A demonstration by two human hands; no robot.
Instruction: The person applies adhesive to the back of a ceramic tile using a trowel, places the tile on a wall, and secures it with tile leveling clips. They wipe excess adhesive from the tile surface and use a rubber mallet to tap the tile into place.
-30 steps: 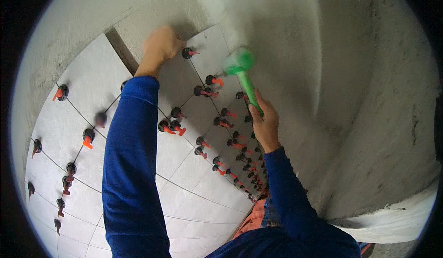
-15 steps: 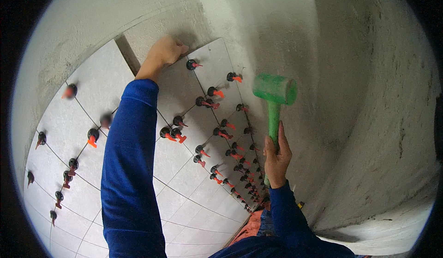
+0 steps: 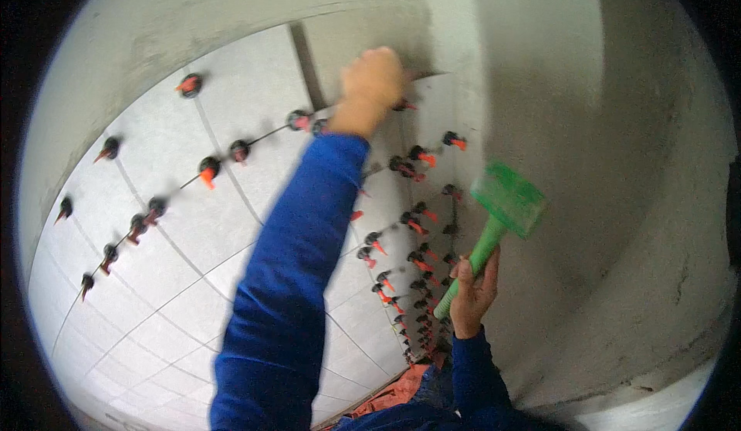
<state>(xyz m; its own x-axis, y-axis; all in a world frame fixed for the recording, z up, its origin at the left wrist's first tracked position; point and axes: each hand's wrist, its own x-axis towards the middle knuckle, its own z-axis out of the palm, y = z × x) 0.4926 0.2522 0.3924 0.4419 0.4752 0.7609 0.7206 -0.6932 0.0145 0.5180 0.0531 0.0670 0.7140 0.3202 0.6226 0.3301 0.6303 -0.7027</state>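
My right hand (image 3: 473,296) is wrapped round the handle of a green rubber mallet (image 3: 508,199), its head raised and tilted, apart from the tiles. Up at the top edge of the tiling, my left hand (image 3: 372,84) is curled into a fist, blurred by motion; its fingertips are hidden, so what it grips, if anything, cannot be made out. Large pale grey wall tiles (image 3: 247,72) spread below and to the left. Along their joints sit several black tile levelling clips (image 3: 209,172) with orange and red handles. My left forearm covers part of the tiles.
Bare rough plaster wall (image 3: 617,161) rises on the right, and more bare wall (image 3: 363,26) lies above the tiles. A dark gap (image 3: 307,64) runs beside the upper left tile. Orange-red cloth (image 3: 394,392) shows at the bottom.
The view has shifted, with the tiles now farther right. My left hand has moved along the top edge and now blurs. The mallet has tilted right, still in my right hand.
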